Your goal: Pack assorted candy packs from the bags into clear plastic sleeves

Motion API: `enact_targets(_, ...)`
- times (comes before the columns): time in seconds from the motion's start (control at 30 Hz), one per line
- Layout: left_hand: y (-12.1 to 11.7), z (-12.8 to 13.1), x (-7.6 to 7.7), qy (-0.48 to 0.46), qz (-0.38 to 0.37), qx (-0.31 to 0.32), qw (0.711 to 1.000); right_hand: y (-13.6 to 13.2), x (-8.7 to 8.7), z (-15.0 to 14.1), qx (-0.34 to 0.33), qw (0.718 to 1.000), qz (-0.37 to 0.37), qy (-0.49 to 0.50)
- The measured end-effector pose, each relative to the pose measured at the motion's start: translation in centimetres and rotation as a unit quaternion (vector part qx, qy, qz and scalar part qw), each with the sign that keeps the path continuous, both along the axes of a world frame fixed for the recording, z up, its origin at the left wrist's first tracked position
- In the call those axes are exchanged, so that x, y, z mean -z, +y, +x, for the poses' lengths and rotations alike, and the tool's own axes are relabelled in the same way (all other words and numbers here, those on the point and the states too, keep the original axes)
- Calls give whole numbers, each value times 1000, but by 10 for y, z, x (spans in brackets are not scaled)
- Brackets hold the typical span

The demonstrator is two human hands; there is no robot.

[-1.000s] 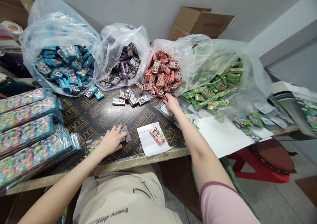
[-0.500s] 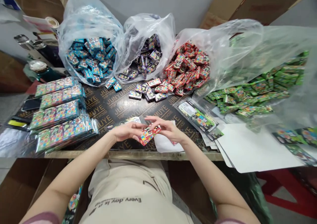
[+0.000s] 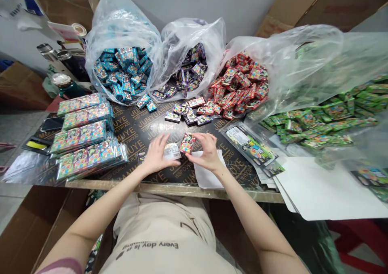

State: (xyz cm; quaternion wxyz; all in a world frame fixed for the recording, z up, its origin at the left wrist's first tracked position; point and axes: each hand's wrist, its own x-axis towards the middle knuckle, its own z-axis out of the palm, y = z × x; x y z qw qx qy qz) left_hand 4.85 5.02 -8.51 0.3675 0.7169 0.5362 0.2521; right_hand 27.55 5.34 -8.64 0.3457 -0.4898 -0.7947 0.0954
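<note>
— What do the two hands have at the near edge of the counter?

— The right hand pinches a small red printed packet between thumb and fingertips, its grip closed on the packet and holding it tilted just above the dark board. The left hand holds a small pale packet with a printed label, thumb under it and the other fingers spread wide. The two packets sit side by side, almost touching.

— And under them?

— A white paper sheet lies just beneath the right hand, on the dark plywood with pale lettering.

— What lies beyond?

— Four clear plastic bags along the far side: a bag of blue packets on the left, a bag of purple packets next to it, a bag of red packets further right, and a bag of green packets spilling out at the far right. A few loose packets lie on the board between the bags and the hands.

— And to the left?

— Stacked clear sleeves of mixed-colour packets, well apart from the left hand. To the right, flat printed cards in clear wrap lie near the right hand.
</note>
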Motion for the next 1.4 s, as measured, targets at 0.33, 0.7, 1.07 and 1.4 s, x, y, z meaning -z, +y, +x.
enact_targets(0.33, 6, -23, 19, 82, 82, 104, 988, 3, 26, 18, -113, 957, -192, 186)
enact_targets(0.7, 14, -17, 27, 74, 107, 90, 987, -18, 2, 16, -85, 976, -177, 98)
enact_targets(1.07, 12, -2, 14, 353, 137, 210, 901, 40, 21, 277, 617, 776, -63, 111)
enact_targets(1.4, 22, 31, -1, 379, 109, 295, 870, -5, 6, 208, 358, 794, -99, 481)
